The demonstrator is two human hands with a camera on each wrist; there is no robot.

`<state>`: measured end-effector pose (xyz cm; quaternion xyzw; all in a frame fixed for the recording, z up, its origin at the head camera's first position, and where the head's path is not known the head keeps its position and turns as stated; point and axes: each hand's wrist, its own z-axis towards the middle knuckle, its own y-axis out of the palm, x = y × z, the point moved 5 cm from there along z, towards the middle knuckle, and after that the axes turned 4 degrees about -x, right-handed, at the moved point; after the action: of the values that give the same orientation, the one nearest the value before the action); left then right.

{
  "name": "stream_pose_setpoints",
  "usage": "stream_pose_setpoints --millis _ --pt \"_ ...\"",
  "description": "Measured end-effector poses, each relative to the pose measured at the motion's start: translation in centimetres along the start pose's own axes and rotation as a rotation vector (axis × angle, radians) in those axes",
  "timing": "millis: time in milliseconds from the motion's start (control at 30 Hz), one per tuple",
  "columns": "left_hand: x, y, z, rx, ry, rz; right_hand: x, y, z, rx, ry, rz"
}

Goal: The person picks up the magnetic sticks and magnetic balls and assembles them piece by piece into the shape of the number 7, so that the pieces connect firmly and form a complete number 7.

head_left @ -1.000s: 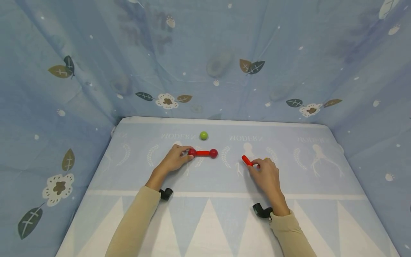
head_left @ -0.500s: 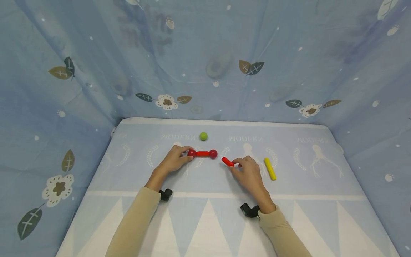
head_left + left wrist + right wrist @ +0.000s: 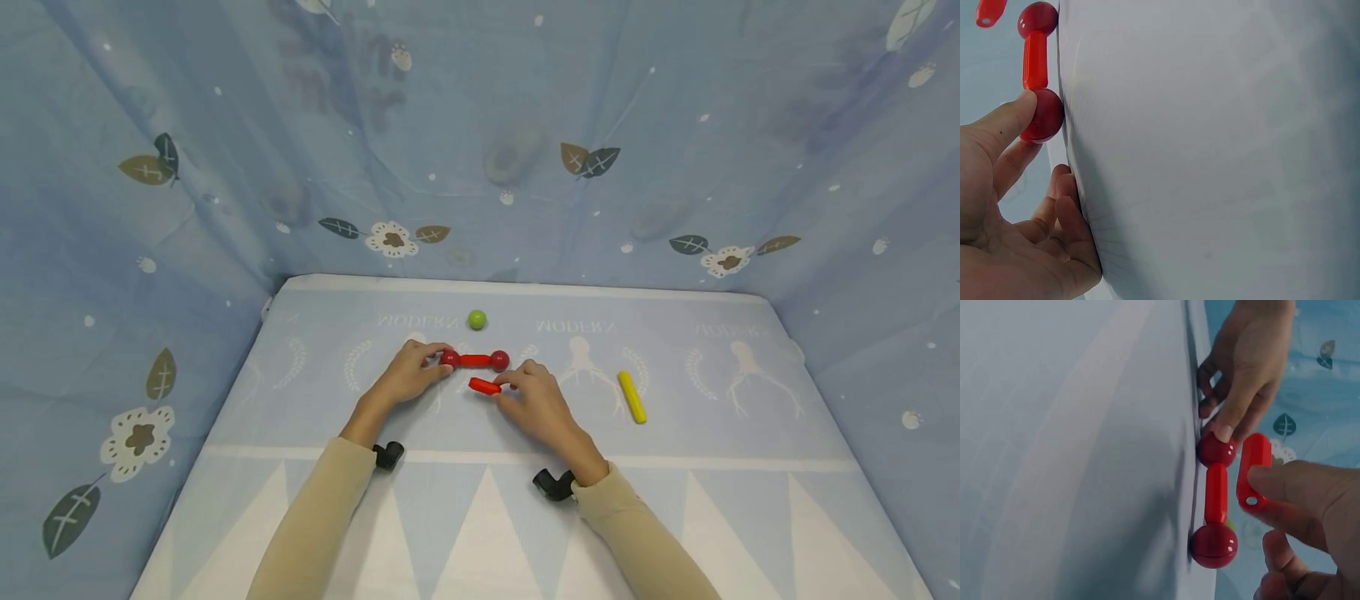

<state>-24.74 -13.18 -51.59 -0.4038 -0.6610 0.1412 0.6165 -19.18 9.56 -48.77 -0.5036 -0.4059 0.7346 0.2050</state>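
Two dark red balls joined by a red rod [image 3: 474,361] lie on the table like a small dumbbell. My left hand [image 3: 408,372] pinches the left ball [image 3: 1049,117] between thumb and finger. The right ball [image 3: 499,360] is untouched. My right hand [image 3: 542,407] pinches one end of a second red rod [image 3: 483,386], held just in front of the joined piece. In the right wrist view this loose rod [image 3: 1255,456] shows flat sides and a hole near its end, and stands apart from the joined piece.
A green ball [image 3: 477,319] lies behind the joined piece. To the right of my right hand lies a yellow rod [image 3: 632,397]. A blue patterned curtain [image 3: 510,150] rises behind and on both sides of the table [image 3: 480,533].
My right hand has moved left with the red rod, from beside the yellow rod to just in front of the joined piece. The yellow rod is now uncovered. My left hand stays put.
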Motion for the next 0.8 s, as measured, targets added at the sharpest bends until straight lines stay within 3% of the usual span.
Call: stream_pose_setpoints --millis 467,800 --pt "0.4 -0.1 -0.2 0.003 -0.01 0.017 -1.5 3.1 2.6 -0.273 -0.16 0.008" --pt "0.4 -0.1 -0.1 0.005 0.005 0.02 -1.8 4.5 3.0 -0.4 -0.156 -0.002"
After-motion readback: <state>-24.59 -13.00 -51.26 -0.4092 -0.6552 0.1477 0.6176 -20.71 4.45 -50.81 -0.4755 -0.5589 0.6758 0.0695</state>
